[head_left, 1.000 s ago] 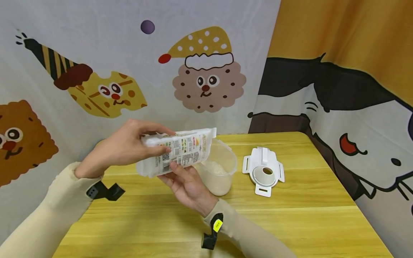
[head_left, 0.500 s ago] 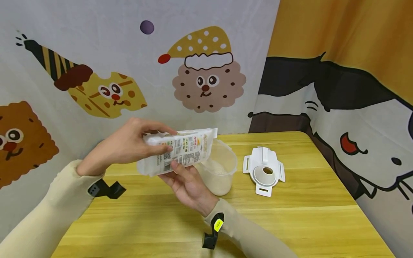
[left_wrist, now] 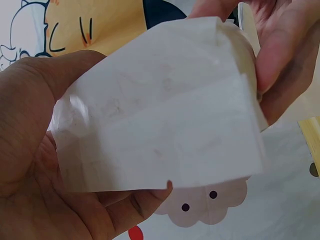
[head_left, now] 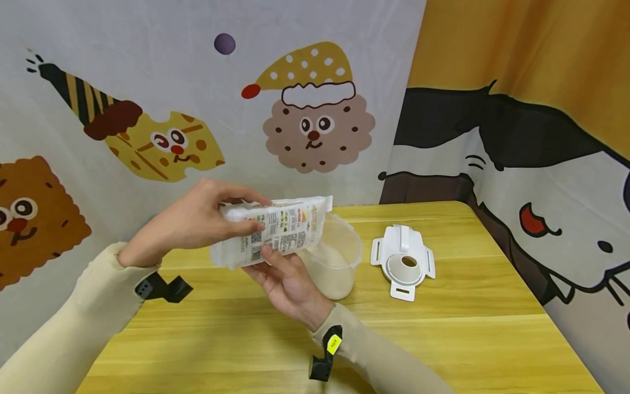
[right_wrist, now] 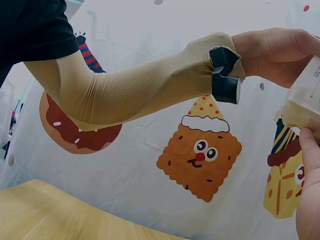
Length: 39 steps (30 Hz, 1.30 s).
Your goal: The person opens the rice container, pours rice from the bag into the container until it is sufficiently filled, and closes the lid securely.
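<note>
A white printed plastic bag (head_left: 290, 232) lies tilted on its side in the head view, its right end over the rim of a clear round container (head_left: 342, 276). Pale, rice-like grains fill the container's lower part. My left hand (head_left: 194, 221) grips the bag's left end, fingers over the top and thumb across the printed side. From below, my right hand (head_left: 292, 290) holds the bag with its thumb against the front. The left wrist view shows the bag's plain white bottom (left_wrist: 160, 110) between both hands. The bag's mouth is hidden from me.
A white lid (head_left: 403, 262) with side clips and a round spout lies on the wooden table (head_left: 467, 350), right of the container. Behind the table hangs a cartoon-printed curtain (head_left: 315, 186).
The bag and my left hand have shifted very slightly right. My right hand, the container and the lid stay nearly the same.
</note>
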Each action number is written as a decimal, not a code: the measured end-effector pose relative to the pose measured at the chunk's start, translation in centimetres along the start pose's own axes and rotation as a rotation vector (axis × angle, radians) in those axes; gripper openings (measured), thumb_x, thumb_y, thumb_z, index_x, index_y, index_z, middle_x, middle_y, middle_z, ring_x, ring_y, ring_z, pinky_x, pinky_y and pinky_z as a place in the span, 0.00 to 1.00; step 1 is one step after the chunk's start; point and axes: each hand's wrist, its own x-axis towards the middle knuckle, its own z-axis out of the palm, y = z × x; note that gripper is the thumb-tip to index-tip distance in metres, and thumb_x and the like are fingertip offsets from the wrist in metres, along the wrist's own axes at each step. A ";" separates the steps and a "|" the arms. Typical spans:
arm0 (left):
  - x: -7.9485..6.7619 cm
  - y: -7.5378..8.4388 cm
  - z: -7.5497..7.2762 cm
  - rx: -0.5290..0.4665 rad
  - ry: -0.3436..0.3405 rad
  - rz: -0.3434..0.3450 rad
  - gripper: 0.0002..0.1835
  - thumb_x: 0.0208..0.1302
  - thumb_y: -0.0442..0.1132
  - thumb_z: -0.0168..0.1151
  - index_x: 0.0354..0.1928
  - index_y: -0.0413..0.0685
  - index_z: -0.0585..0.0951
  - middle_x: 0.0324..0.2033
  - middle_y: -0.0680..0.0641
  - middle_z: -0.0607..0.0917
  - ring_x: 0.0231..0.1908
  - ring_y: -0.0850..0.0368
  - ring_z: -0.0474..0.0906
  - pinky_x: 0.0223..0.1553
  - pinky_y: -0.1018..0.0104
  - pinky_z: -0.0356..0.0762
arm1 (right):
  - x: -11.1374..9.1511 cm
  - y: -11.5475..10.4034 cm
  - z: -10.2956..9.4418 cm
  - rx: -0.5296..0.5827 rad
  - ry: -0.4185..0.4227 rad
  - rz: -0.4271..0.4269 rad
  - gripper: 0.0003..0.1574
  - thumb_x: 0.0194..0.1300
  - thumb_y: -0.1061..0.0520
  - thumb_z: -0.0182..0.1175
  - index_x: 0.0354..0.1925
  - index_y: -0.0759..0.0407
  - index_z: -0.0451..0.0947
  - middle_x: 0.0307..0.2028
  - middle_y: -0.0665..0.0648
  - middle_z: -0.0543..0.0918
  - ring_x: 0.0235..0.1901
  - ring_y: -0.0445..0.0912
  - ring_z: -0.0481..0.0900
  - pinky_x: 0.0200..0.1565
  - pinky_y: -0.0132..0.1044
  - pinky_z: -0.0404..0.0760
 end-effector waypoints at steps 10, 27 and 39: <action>-0.1 0.1 0.0 0.017 0.023 0.018 0.17 0.61 0.45 0.77 0.52 0.58 0.88 0.45 0.50 0.91 0.31 0.56 0.81 0.27 0.68 0.79 | 0.1 -0.1 0.1 -0.003 -0.007 -0.013 0.30 0.68 0.50 0.68 0.65 0.48 0.70 0.61 0.48 0.78 0.60 0.43 0.80 0.65 0.36 0.80; -1.2 0.1 -0.6 0.110 0.034 -0.002 0.20 0.61 0.54 0.75 0.54 0.64 0.86 0.44 0.55 0.88 0.35 0.57 0.80 0.30 0.67 0.80 | 0.0 -0.2 0.1 0.007 0.023 0.007 0.30 0.69 0.49 0.67 0.65 0.47 0.69 0.60 0.49 0.78 0.60 0.43 0.80 0.66 0.37 0.79; -0.9 0.7 -0.4 0.084 0.070 -0.005 0.19 0.61 0.52 0.76 0.53 0.58 0.88 0.45 0.50 0.90 0.34 0.57 0.79 0.27 0.68 0.77 | 0.0 -0.4 0.0 0.031 -0.006 0.004 0.31 0.70 0.48 0.66 0.67 0.46 0.69 0.62 0.49 0.77 0.59 0.43 0.80 0.66 0.36 0.78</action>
